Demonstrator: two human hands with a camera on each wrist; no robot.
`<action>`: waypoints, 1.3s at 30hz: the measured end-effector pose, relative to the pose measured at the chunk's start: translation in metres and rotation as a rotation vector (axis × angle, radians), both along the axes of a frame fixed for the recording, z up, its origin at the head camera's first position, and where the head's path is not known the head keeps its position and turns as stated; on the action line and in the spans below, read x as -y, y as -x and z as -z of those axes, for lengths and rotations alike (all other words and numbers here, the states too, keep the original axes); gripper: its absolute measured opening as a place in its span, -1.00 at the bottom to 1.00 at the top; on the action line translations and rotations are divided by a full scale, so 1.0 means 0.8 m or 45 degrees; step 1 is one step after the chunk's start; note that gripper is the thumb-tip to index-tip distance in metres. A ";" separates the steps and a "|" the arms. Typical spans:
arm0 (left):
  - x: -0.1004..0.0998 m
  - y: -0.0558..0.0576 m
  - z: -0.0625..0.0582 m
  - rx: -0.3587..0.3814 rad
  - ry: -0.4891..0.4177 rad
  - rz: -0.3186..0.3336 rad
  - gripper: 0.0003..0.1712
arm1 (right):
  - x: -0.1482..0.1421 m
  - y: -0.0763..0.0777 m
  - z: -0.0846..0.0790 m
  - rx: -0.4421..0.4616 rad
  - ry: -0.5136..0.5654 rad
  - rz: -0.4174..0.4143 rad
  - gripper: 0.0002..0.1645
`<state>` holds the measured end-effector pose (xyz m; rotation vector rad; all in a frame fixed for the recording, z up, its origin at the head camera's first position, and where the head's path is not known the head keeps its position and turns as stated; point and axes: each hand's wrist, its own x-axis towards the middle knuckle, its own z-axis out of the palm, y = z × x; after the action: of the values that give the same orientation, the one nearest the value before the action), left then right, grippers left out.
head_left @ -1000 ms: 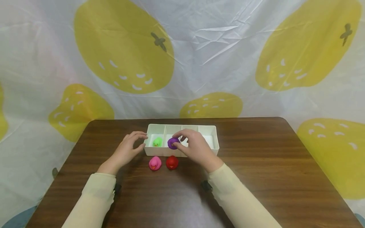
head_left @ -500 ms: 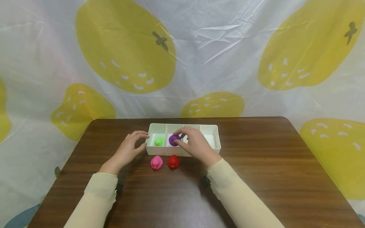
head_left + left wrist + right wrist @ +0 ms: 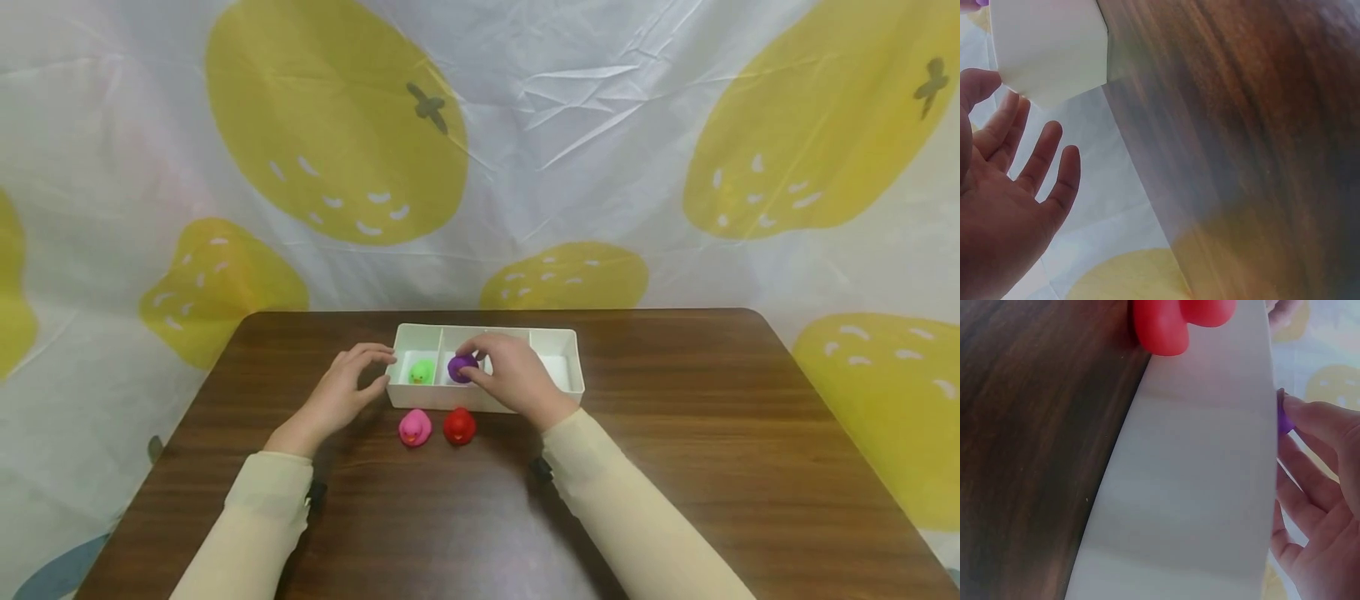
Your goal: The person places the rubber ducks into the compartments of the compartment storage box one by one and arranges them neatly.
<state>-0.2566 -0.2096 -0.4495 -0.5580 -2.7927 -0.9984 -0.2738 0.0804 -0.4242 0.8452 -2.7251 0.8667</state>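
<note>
A white divided tray (image 3: 487, 402) stands on the table. My right hand (image 3: 513, 375) pinches a purple rubber duck (image 3: 459, 369) between thumb and fingers, inside the second compartment from the left. In the right wrist view the tray's front wall hides most of that purple duck (image 3: 1284, 419). A green rubber duck (image 3: 422, 372) sits in the leftmost compartment. My left hand (image 3: 345, 390) is at the tray's left end, fingers loosely bent, the thumb and fingertips touching its edges. In front of the tray, a pink rubber duck (image 3: 415, 427) and a red one (image 3: 460, 426) stand side by side.
The brown wooden table (image 3: 675, 467) extends on both sides of the tray and in front of it. Behind its far edge hangs a white cloth (image 3: 570, 167) printed with yellow fruit.
The right hand has moved the purple duck slightly back and down into the second compartment. The left hand stays at the tray's end. The whole view has shifted a little.
</note>
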 end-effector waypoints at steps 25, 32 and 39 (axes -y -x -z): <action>-0.001 -0.005 0.000 -0.016 0.007 0.005 -0.65 | 0.008 0.019 0.007 -0.003 -0.161 0.000 -0.79; -0.002 -0.006 -0.001 -0.001 0.003 -0.008 -0.65 | 0.010 0.024 0.011 0.016 -0.192 -0.003 -0.82; -0.003 -0.006 -0.001 -0.006 0.000 -0.010 -0.65 | 0.014 0.031 0.013 0.035 -0.233 -0.001 -0.86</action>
<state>-0.2519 -0.2071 -0.4488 -0.5485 -2.7883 -0.9948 -0.2987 0.0692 -0.4346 0.8731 -2.8613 0.6406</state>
